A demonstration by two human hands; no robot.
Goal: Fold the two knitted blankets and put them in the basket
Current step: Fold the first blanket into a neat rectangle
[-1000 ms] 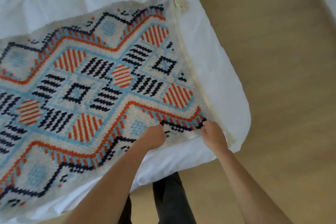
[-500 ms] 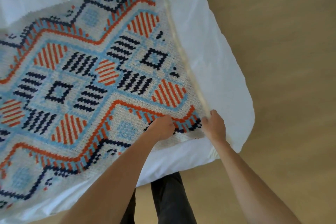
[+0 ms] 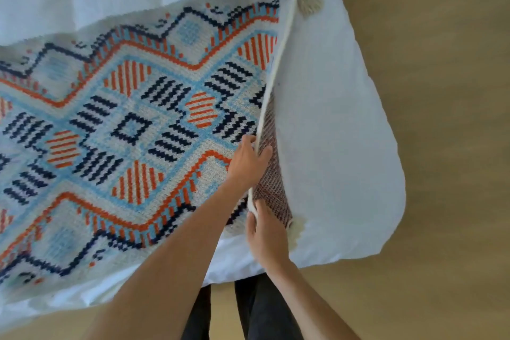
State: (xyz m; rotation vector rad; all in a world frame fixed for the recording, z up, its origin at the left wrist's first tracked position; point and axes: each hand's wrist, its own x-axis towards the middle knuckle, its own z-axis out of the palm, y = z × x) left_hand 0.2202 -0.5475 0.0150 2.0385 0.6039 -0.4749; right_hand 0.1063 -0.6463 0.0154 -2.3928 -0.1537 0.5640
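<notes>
One view: head camera, looking down along both forearms onto a bed.
Knitted blanket point(image 3: 132, 130): we log one in sight, spread across the white bed point(image 3: 345, 146); cream ground with orange, navy and pale-blue diamonds.
Raised edge: the blanket's right side, bound in a cream cord point(image 3: 278, 63), is lifted off the sheet, and its brownish underside shows towards the bed corner.
Left hand point(image 3: 247, 163): thumb and fingers pinch the cord partway along the raised edge.
Right hand point(image 3: 266, 229): nearer the body than the left hand, fingers closed on the cord's near end.
Far tassel point(image 3: 309, 3): lies on the sheet at the blanket's far corner.
Near tassel point(image 3: 296, 225): at the near corner, just beside the right hand.
Open room: we note bare sheet from the raised edge out to the bed's rounded corner, and more beyond the far edge.
Floor point(image 3: 441, 91): tan, right of the bed and in front of it.
In the way: dark trouser legs point(image 3: 256, 312) stand close against the bed's near side.
</notes>
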